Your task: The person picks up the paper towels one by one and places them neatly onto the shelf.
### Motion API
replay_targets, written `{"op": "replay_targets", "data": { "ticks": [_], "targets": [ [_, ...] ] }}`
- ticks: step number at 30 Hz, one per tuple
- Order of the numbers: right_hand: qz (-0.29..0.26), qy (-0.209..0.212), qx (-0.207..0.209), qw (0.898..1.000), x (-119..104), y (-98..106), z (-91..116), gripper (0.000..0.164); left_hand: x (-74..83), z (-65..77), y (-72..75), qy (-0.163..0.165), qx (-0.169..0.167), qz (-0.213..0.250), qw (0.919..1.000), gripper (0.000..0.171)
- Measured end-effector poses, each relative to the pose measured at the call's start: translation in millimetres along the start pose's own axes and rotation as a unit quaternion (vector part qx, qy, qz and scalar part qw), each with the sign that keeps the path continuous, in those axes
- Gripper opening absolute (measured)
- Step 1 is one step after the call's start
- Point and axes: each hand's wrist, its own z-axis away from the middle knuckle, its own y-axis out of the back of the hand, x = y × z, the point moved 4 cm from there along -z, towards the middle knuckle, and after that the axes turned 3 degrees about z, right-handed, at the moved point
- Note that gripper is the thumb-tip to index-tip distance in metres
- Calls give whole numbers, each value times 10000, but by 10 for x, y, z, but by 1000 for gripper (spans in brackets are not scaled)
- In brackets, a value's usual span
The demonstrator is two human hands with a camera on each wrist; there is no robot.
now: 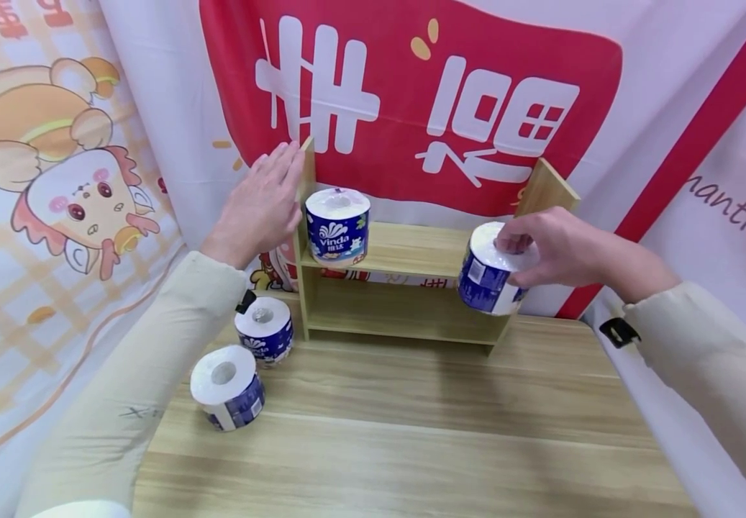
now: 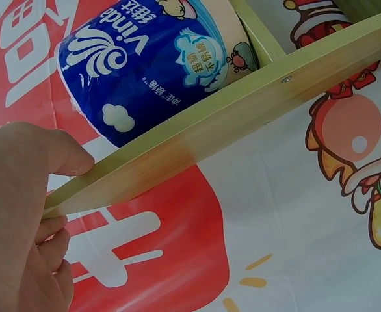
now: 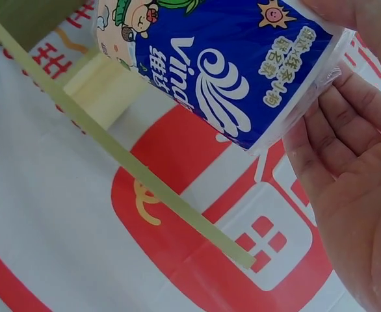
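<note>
A small wooden shelf [image 1: 405, 248] with two boards stands at the back of the table. My left hand [image 1: 262, 205] grips the top of its left side panel [image 2: 197, 133], thumb on one face and fingers on the other. Right beside that panel, a blue-and-white Vinda toilet paper roll [image 1: 337, 230] sits upright on the upper board. My right hand [image 1: 560, 244] holds another toilet paper roll [image 1: 485, 280] by its top, slightly tilted, in front of the shelf's right end. In the right wrist view this roll [image 3: 197, 71] hangs beside the right side panel [image 3: 132, 162].
Two more toilet paper rolls, one nearer [image 1: 226, 388] and one farther back [image 1: 265, 331], stand on the wooden table [image 1: 398, 460] left of the shelf. Printed cloth [image 1: 476, 43] hangs behind and on both sides. The shelf's lower board [image 1: 398, 324] lies just above the tabletop.
</note>
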Motion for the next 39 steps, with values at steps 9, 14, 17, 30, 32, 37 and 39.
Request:
{"op": "replay_targets", "data": {
  "ticks": [9,14,17,30,32,37,39],
  "targets": [
    [87,-366,1,9993,116,111,-193,45,-5,7,5,-45,-4,-29,10000,83],
    [-95,-570,-60,9983,234,145,-249,46,2,6,2,-82,28,-49,10000,84],
    [-210,-746,-86,9970,308,158,-266,48,3,-1,0,-101,35,-60,9999,83],
    [-219,-1117,-164,9934,481,156,-392,50,-1,6,5,-55,36,-23,10000,83],
    [-262,-1148,-237,9928,497,126,-415,50,2,7,5,-44,46,10,10000,83],
    [-193,-1161,-362,9924,529,43,-455,50,7,5,4,-39,81,61,9999,82],
    [-143,-1169,-372,9923,539,22,-464,51,8,5,3,-38,85,71,9999,82]
  ]
}}
